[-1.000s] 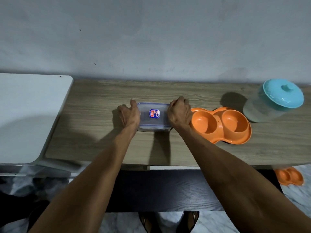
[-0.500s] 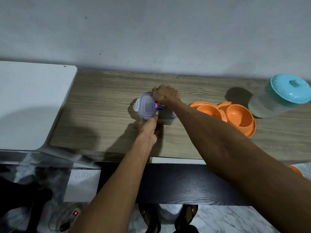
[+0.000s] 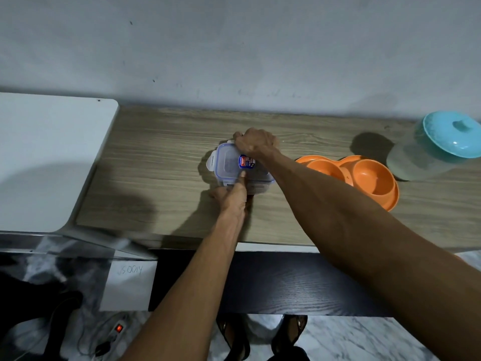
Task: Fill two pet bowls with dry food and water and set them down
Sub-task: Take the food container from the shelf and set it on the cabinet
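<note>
Worktop (image 3: pixel 156 157): grey-brown wood grain, streaks running left to right. Container (image 3: pixel 226 162): clear body, blue-violet line round the lid rim; sticker (image 3: pixel 246 162) on the lid red, blue and white. Double bowl (image 3: pixel 364 175): plain bright orange all over. Jug (image 3: pixel 411 162): cloudy pale grey-green wall, turquoise lid (image 3: pixel 453 134). Wall (image 3: pixel 234 48): pale grey, a few dark specks and scuffs. Slab (image 3: pixel 46 152) at left: plain white. Panel (image 3: pixel 286 282) under the worktop: black, fine grain. Floor (image 3: pixel 351 340): white marble pattern, grey veins. Paper sheet (image 3: pixel 127 285): white, faint grey handwriting. Power strip switch (image 3: pixel 119 328): glowing red.
</note>
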The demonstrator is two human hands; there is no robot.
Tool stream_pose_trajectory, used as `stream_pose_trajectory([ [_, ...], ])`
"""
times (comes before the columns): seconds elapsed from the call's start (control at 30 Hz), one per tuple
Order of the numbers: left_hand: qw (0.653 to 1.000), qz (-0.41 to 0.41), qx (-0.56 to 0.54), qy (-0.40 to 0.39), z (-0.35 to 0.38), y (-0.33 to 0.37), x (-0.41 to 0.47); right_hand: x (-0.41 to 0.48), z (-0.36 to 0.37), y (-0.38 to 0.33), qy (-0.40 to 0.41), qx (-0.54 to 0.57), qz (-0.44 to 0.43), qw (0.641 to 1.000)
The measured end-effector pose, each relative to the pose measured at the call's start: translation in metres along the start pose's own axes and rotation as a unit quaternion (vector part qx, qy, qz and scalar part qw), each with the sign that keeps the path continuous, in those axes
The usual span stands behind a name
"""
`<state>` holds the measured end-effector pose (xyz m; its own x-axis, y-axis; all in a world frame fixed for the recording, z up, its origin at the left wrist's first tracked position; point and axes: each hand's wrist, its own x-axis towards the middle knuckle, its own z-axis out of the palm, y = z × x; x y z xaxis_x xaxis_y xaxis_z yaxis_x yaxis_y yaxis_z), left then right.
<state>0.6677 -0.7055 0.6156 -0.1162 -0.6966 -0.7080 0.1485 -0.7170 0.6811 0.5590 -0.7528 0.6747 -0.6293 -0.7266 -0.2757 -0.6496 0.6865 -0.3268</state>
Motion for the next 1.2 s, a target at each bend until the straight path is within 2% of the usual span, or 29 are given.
stream_pose_trajectory([
  [0.1, 0.998, 0.050, 0.019, 0.012, 0.003, 0.001, -0.004, 0.002, 0.002, 0.002, 0.010, 0.015, -0.003, 1.000],
  [0.23, 0.996, 0.075, 0.028, -0.026, -0.006, -0.002, -0.003, -0.005, 0.005, 0.009, 0.021, 0.042, -0.018, 0.999],
  [0.33, 0.994, 0.084, 0.047, -0.045, -0.013, 0.001, -0.010, -0.019, -0.002, 0.025, 0.064, 0.073, -0.004, 0.995],
  [0.43, 0.995, 0.038, 0.048, -0.080, -0.019, 0.011, -0.014, -0.026, -0.011, 0.052, 0.058, 0.153, 0.034, 0.986],
  [0.57, 0.992, 0.008, 0.062, -0.108, -0.030, 0.022, -0.023, -0.042, -0.021, 0.075, -0.009, 0.213, 0.096, 0.972],
  [0.67, 0.989, 0.021, 0.098, -0.112, -0.037, 0.021, -0.029, -0.062, -0.018, 0.076, -0.052, 0.273, 0.136, 0.951],
  [0.77, 0.983, 0.041, 0.128, -0.126, -0.040, 0.022, -0.029, -0.063, -0.017, 0.074, -0.041, 0.309, 0.150, 0.938],
  [0.93, 0.981, 0.093, 0.151, -0.080, -0.046, 0.028, -0.032, -0.066, -0.024, 0.062, -0.027, 0.367, 0.151, 0.918],
  [1.03, 0.981, 0.098, 0.162, -0.047, -0.046, 0.031, -0.030, -0.065, -0.028, 0.057, -0.018, 0.430, 0.148, 0.890],
  [1.2, 0.980, 0.087, 0.172, -0.050, -0.046, 0.033, -0.036, -0.062, -0.041, 0.052, -0.022, 0.533, 0.130, 0.836],
])
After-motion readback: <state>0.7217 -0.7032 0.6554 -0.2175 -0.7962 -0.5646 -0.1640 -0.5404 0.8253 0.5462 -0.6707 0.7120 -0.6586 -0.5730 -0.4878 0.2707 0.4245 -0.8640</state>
